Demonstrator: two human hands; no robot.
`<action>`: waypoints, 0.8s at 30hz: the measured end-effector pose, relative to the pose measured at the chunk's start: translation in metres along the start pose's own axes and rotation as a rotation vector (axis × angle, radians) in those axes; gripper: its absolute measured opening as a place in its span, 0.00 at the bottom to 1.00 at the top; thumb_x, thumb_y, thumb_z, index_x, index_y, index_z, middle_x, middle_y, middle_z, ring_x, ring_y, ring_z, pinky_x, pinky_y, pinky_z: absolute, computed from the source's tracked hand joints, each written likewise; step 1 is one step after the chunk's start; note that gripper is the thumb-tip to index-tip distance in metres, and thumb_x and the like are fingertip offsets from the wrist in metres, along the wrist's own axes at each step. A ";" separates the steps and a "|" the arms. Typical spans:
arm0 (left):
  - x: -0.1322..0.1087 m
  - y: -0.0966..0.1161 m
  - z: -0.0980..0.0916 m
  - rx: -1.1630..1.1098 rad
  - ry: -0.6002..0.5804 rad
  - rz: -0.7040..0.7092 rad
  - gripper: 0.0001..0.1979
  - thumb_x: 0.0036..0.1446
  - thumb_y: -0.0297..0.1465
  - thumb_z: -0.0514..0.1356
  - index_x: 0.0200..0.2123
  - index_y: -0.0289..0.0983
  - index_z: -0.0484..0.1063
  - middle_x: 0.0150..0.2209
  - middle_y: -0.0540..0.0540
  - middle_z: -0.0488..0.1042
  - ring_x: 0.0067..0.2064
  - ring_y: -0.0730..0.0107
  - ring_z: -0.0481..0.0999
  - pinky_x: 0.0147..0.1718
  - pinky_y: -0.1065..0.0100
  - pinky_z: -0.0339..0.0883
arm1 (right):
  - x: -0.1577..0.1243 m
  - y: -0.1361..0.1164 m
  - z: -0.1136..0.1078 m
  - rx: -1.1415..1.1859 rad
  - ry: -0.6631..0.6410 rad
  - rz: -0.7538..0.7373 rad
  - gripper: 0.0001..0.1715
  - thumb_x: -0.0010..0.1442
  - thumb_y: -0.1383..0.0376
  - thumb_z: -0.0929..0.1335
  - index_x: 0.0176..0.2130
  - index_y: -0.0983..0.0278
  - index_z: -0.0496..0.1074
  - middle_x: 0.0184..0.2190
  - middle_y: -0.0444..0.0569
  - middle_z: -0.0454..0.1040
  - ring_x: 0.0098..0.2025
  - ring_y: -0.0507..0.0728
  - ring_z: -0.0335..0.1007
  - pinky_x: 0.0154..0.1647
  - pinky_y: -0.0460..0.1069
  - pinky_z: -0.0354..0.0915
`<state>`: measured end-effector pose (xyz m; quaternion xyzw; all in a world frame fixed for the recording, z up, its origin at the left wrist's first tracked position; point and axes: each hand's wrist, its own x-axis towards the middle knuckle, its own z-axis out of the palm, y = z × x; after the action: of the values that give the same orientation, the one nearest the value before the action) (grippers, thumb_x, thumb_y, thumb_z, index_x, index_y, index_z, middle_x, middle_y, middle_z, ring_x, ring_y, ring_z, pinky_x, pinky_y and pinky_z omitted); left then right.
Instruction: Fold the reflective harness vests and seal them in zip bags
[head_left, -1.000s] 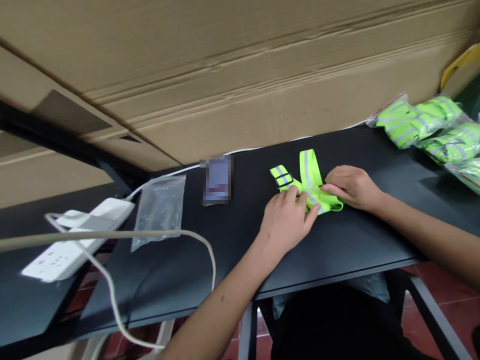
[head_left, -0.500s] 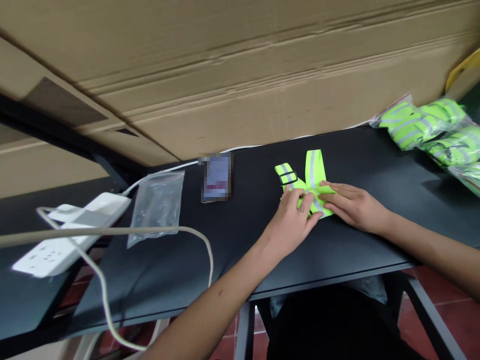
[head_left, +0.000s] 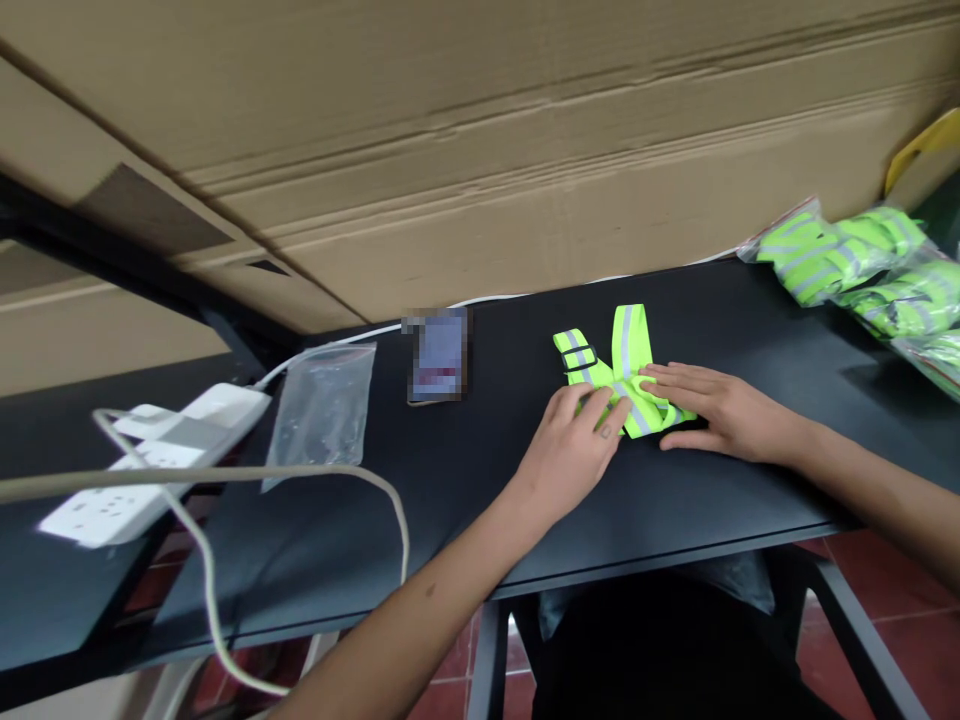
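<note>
One fluorescent yellow-green fabric strap with silver-grey stripe (head_left: 634, 355), folded on black tabletop (head_left: 480, 490), between both hands: left hand (head_left: 571, 440) half curled over its near-left part (firmness of hold not tellable), right hand (head_left: 724, 408) flattened, fingers resting on its right folds, unclasped. Far right: clear plastic bags (head_left: 862, 255), filled with similar straps. Versus half a second earlier: right thumb swung away from folds.

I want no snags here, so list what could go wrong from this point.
1. The fluorescent yellow-green, silver-striped fabric strap may spring loose if the bare left hand and bare right hand lift, since folds of it lie uncovered.
2. The black rectangular buckle, outside both hands, could catch on a fold.
3. The thin beige cable curves to the left forearm in the picture, so it might get snagged.
</note>
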<state>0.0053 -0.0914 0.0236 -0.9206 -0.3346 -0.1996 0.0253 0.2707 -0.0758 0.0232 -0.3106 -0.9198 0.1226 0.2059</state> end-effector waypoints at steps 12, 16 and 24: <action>0.008 -0.019 0.003 -0.140 0.033 0.001 0.12 0.69 0.25 0.53 0.53 0.33 0.70 0.49 0.41 0.78 0.50 0.57 0.71 0.51 0.55 0.71 | 0.012 0.000 0.000 -0.092 -0.002 0.016 0.32 0.71 0.56 0.63 0.66 0.73 0.59 0.43 0.63 0.76 0.45 0.67 0.74 0.43 0.61 0.74; 0.014 -0.025 0.003 -0.238 0.026 -0.086 0.10 0.71 0.29 0.51 0.50 0.36 0.69 0.46 0.42 0.77 0.48 0.59 0.71 0.50 0.56 0.70 | 0.023 0.003 -0.007 -0.007 -0.037 0.038 0.26 0.71 0.55 0.63 0.61 0.67 0.66 0.42 0.58 0.76 0.41 0.63 0.74 0.42 0.56 0.71; 0.055 -0.045 0.012 -0.234 -0.006 -0.320 0.10 0.68 0.33 0.51 0.36 0.38 0.70 0.44 0.43 0.71 0.48 0.58 0.66 0.51 0.55 0.64 | 0.056 0.039 -0.007 0.333 -0.113 0.251 0.16 0.66 0.53 0.64 0.35 0.62 0.70 0.33 0.47 0.73 0.36 0.58 0.69 0.42 0.53 0.64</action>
<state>0.0197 -0.0214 0.0300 -0.8529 -0.4514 -0.2360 -0.1148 0.2536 -0.0105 0.0327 -0.3769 -0.8512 0.3147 0.1854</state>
